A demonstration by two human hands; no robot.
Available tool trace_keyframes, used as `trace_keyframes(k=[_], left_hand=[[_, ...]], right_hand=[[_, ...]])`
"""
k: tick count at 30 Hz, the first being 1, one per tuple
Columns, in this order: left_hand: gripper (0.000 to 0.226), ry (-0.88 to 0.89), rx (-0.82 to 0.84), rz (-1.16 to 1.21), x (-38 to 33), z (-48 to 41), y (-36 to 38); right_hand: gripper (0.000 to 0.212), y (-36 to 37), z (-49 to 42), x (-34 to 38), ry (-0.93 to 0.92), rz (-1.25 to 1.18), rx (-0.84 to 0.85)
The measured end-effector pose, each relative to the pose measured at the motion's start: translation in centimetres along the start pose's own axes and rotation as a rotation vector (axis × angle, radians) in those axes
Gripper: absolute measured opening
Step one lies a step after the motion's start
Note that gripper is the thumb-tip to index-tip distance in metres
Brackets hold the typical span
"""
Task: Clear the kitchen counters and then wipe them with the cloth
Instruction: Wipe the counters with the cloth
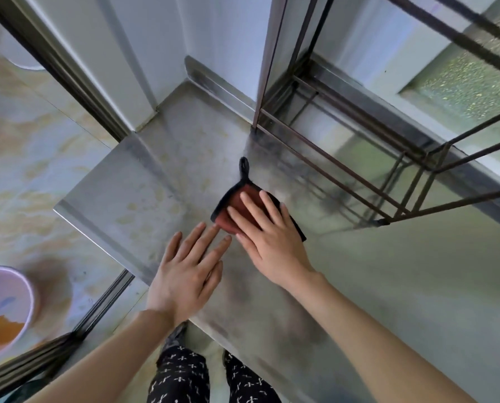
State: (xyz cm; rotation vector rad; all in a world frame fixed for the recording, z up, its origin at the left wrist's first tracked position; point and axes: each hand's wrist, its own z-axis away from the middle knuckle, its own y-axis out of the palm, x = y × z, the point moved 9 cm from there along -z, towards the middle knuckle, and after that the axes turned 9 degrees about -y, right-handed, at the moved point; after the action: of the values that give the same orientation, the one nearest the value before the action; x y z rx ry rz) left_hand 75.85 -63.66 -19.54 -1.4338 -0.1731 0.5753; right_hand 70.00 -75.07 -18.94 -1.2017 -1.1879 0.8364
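On the dull, brushed stainless-steel counter (144,199), a small dark-red square cloth with black edging (231,207) is laid flat near the middle of the surface, its black hanging loop (243,165) pointed away toward the wall. The cloth is pressed down by the right hand (272,242), whose fingers are held straight and spread across the fabric; nothing is curled round or pinched by it. The left hand (184,274) is laid palm-down on the bare metal just beside the cloth, its fingers likewise extended and no object held. Apart from the cloth, only a brown wire-frame metal rack (359,175) is seen on the counter, at its far right side, so the clearing stage is judged to be done for the stretch in view. The wiping stage is judged to be under way. Yellowish blotches and grey smears are spread across much of the steel, particularly toward the left edge, so most of the wiping is taken to be left. A pale pink round bucket (24,286) is seen on the marbled floor at the lower left, well apart from the cloth.
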Motion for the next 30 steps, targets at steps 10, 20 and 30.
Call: trace_keyframes(k=[10, 20, 30], left_hand=[[0.042, 0.008, -0.008, 0.100, 0.1, 0.0, -0.3], [0.044, 0.198, 0.021, 0.204, 4.9, -1.0, -5.0], [0.043, 0.301, -0.074, 0.039, 14.4, -7.7, -8.5]], right_hand=[[0.045, -1.0, -1.2, -3.4, 0.227, -0.003, -0.018], [0.044, -1.7, 5.4, -3.8, 0.555, 0.067, -0.114], [0.045, 1.3, 4.8, 8.4, 0.477, 0.077, -0.062]])
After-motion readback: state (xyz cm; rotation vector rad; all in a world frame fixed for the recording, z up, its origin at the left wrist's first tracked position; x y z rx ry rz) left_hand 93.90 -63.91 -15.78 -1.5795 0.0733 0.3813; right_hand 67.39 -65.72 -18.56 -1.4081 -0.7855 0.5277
